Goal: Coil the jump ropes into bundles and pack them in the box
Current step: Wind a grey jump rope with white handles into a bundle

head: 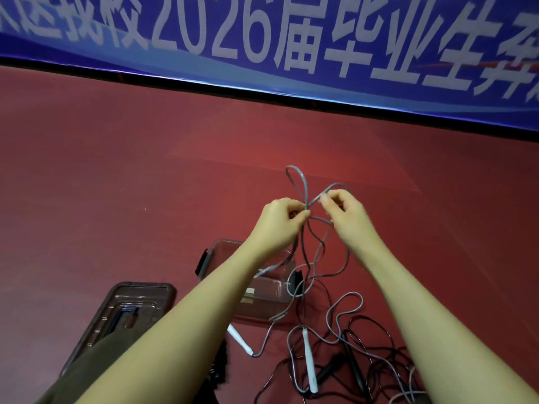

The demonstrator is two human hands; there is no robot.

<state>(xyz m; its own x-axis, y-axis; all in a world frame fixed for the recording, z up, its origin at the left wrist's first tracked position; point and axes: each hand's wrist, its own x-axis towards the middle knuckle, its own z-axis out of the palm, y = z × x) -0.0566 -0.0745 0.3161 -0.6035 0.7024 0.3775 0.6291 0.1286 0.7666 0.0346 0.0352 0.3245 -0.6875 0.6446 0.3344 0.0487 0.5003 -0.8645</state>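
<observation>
I hold a grey jump rope (303, 185) up in front of me, folded into loops. My left hand (280, 220) pinches the crossing of the loops. My right hand (347, 214) pinches one loop just to the right. The rope's strands hang down to the floor, where its two white handles (309, 363) lie. A clear plastic box (262, 290) with black clips stands on the floor under my left forearm. A black jump rope (373, 354) lies tangled at the lower right.
The box's dark translucent lid (122, 313) lies flat on the red floor (116, 185) to the left of the box. A blue banner (291, 39) with white characters runs along the far wall. Loose rope covers the floor at lower right.
</observation>
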